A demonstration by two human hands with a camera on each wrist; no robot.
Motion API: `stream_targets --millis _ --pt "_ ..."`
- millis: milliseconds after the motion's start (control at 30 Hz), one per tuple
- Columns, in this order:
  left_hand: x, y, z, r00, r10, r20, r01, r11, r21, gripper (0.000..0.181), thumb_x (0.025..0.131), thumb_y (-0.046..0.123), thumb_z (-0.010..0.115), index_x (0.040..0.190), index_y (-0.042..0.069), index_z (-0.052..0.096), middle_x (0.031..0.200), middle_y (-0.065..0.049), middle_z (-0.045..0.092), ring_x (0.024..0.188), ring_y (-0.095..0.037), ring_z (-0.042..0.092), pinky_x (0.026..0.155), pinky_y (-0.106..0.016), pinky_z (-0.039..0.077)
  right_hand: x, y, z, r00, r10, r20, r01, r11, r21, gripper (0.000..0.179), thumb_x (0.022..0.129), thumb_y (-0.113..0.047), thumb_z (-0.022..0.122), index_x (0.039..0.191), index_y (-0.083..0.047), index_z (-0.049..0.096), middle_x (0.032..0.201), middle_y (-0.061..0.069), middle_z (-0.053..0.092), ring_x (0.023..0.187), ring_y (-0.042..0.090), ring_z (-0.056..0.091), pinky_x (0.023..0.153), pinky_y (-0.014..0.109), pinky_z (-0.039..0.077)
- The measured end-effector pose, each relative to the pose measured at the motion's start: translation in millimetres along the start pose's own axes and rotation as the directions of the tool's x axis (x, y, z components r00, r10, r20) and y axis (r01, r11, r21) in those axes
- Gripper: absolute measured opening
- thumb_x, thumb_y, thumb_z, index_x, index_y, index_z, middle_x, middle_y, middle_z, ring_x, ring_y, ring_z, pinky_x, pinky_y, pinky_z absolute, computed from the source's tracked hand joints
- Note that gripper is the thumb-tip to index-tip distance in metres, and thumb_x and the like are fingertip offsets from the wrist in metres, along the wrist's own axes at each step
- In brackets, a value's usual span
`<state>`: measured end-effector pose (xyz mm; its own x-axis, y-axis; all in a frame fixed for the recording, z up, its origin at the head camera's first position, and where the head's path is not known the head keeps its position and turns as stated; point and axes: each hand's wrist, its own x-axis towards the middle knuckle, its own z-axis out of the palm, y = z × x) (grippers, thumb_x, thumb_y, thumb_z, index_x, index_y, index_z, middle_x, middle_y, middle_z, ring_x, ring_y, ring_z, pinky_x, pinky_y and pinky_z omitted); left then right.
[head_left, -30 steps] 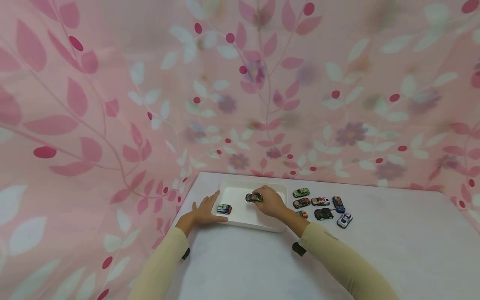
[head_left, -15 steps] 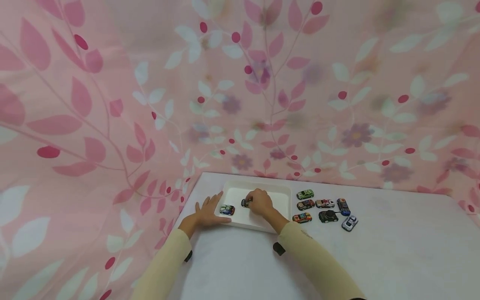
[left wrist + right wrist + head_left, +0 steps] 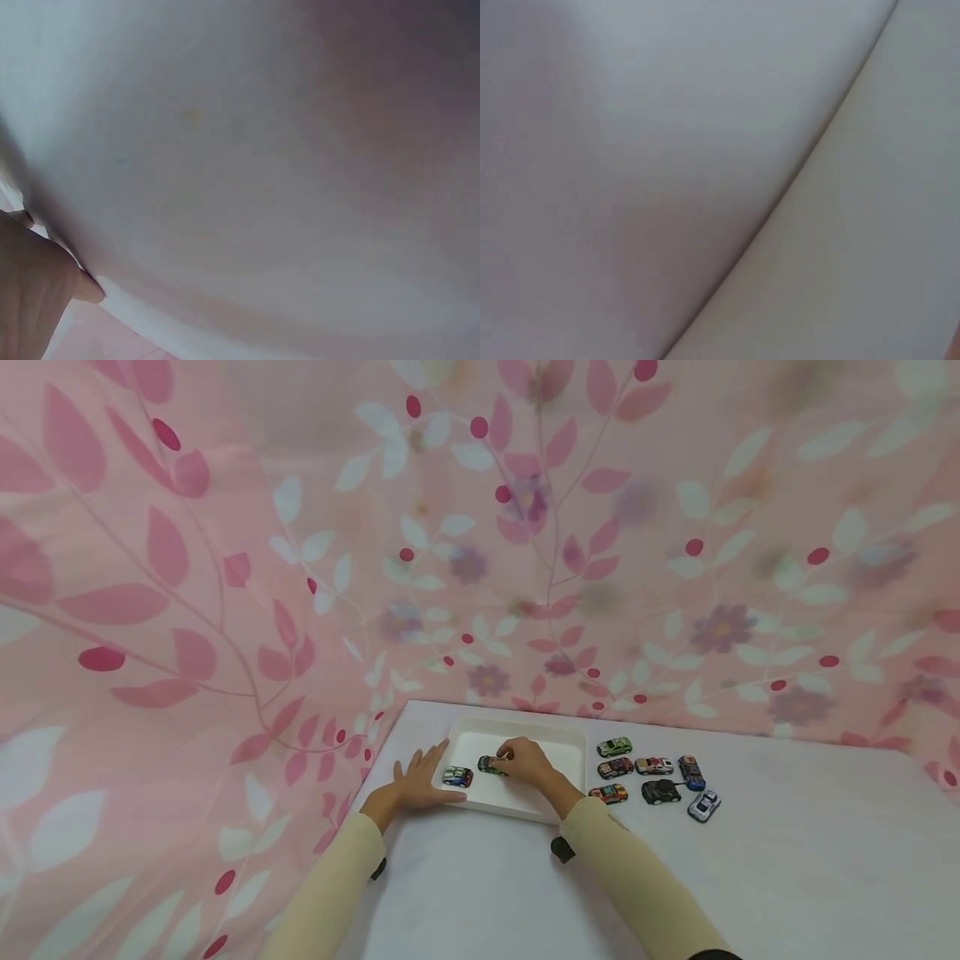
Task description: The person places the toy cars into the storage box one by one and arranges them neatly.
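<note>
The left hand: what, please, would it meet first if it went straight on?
The left hand would likely meet the left wall of the white tray first; they seem to touch, though depth is unclear.

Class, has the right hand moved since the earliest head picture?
Yes; the right hand has moved left over the white tray, nearer the leftmost car.

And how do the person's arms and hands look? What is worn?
The left sleeve and right sleeve are long and pale yellow. The left hand and right hand wear no gloves. A small black piece shows beside the left sleeve, a second black piece beside the right.
</note>
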<state>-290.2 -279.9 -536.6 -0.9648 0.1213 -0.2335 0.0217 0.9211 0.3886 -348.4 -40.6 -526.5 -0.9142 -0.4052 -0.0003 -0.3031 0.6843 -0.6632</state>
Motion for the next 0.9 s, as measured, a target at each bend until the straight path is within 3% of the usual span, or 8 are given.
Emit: stream_targets --millis 300,600,900 --pt "2.8 -4.1 2.1 1.0 0.022 0.013 -0.022 1.0 0.0 0.12 0.069 0.085 0.061 0.16 0.033 0.001 0.166 -0.009 0.015 0.153 -0.039 0.008 0.112 -0.075 0.0 15.3 -3.2 22.5 0.993 -0.113 -0.024 0.112 0.993 -0.029 0.022 0.087 -0.015 0.072 0.107 -0.006 0.075 0.093 0.009 0.071 0.083 0.019 0.06 0.077 0.037 0.051" --pt "11.0 -15.5 8.8 0.999 -0.02 0.029 0.019 0.999 0.042 0.121 0.067 0.088 0.057 0.158 0.04 -0.007 0.168 -0.004 0.008 0.154 -0.035 0.001 0.113 -0.073 -0.005 17.4 -7.7 34.0 0.998 -0.001 -0.056 0.008 0.993 0.121 0.027 0.085 -0.023 0.076 0.109 -0.009 0.076 0.095 0.008 0.071 0.084 0.018 0.061 0.074 0.033 0.049" --pt "0.4 -1.5 -2.5 0.999 0.016 0.037 -0.016 1.0 0.014 0.121 0.07 0.084 0.06 0.16 0.032 -0.002 0.167 -0.012 0.01 0.152 -0.042 0.004 0.111 -0.075 -0.004 16.1 -8.1 39.2 0.996 0.054 -0.064 -0.044 0.989 0.142 0.029 0.087 -0.03 0.075 0.112 -0.014 0.075 0.094 0.004 0.07 0.083 0.016 0.059 0.077 0.034 0.048"
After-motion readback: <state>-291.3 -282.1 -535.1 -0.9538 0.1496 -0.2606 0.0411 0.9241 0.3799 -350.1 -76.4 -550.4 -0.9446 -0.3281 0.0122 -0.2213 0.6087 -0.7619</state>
